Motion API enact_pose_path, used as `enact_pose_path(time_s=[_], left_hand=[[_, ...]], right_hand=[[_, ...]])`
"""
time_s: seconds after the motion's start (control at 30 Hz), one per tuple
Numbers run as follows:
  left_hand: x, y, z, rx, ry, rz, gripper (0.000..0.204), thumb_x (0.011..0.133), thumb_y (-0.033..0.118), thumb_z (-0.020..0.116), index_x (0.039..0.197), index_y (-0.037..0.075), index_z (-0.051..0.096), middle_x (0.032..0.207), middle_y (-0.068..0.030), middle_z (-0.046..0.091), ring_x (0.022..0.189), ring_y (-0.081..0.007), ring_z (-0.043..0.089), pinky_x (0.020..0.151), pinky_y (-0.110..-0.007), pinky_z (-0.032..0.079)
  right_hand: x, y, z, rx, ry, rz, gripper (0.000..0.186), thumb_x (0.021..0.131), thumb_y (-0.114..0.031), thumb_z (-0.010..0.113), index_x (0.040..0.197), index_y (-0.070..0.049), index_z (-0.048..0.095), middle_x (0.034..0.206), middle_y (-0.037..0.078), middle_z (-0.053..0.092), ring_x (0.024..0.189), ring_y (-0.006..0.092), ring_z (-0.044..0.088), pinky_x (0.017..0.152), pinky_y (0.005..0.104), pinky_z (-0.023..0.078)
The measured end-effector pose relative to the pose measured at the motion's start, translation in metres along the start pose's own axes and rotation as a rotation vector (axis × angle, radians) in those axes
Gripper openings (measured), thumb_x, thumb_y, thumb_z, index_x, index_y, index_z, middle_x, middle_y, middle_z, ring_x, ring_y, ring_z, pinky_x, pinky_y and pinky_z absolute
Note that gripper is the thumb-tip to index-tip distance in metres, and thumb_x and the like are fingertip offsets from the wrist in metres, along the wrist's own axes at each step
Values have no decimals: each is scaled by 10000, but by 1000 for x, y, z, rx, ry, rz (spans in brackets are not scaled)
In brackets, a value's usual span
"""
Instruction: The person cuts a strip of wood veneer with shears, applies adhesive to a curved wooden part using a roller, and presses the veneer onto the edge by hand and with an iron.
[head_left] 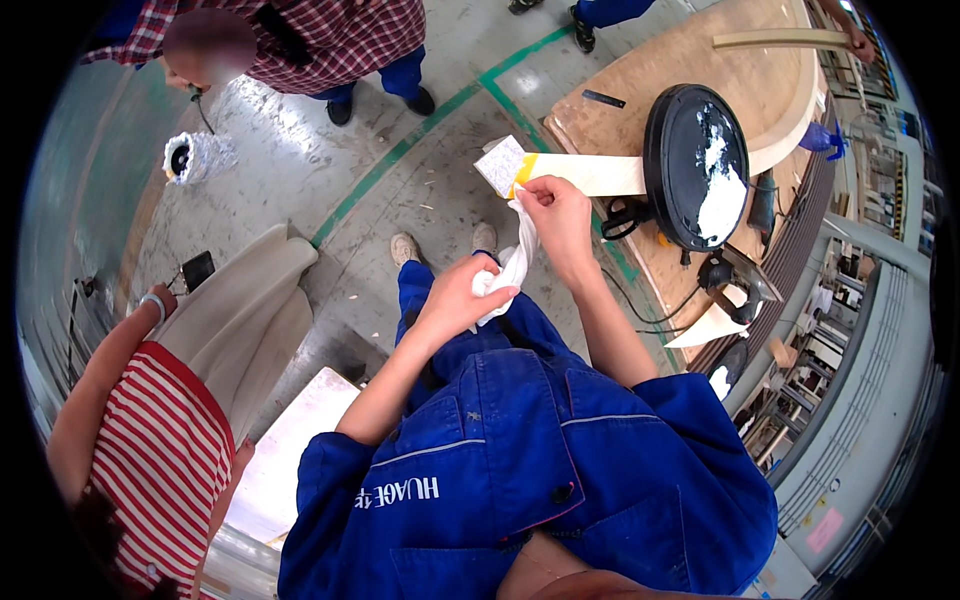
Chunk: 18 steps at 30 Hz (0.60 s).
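A white cloth [518, 258], twisted like a rope, stretches between my two hands in front of my body. My left hand [465, 295] is closed round its lower part. At the upper end my right hand [560, 222] pinches the cloth between thumb and fingers. Just beyond those fingertips is a pale wooden strip [590, 175] with a yellow band [524, 170] and a speckled white block [500, 166] at its end. Whether my fingers touch the band I cannot tell. The strip's other end goes behind or under a black round lid [680, 170] smeared with white paste.
A wooden workbench [625, 130] at the right bears a power tool [735, 280], cords and a blue spray bottle [822, 138]. A person in stripes [160, 460] stands close at the left; another in a checked shirt [340, 40] is farther off. A white wrapped roll [195, 158] lies on the floor.
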<state>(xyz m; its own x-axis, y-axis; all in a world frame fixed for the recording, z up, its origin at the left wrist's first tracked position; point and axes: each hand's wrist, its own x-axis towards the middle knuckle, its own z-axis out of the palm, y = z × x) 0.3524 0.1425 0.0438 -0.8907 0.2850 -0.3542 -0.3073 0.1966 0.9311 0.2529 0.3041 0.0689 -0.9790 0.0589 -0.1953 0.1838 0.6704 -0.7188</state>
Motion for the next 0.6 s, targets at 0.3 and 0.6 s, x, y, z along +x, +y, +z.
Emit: enact_pose_path(time_s=[0.3,0.6], left_hand=[[11,7,-4,33,-78,14,393,757,343,787,939,42,613,905,-134,616,840,-289,617,739,-350,469],[17,12,-10,65,-84,4,394,752,359,787,931,56,610,907,-136,614,841,-290,618,740,-347,472]], right_hand=[[12,-4,0,-8,-43,91,155,779,-105,736,837,27,680,725,130,675,646,197,648,628,317,509],[20,-3,0,10,-23,120,180,789,-130,734,842,36,689,727,130,691,649,193,664,632,318,520]])
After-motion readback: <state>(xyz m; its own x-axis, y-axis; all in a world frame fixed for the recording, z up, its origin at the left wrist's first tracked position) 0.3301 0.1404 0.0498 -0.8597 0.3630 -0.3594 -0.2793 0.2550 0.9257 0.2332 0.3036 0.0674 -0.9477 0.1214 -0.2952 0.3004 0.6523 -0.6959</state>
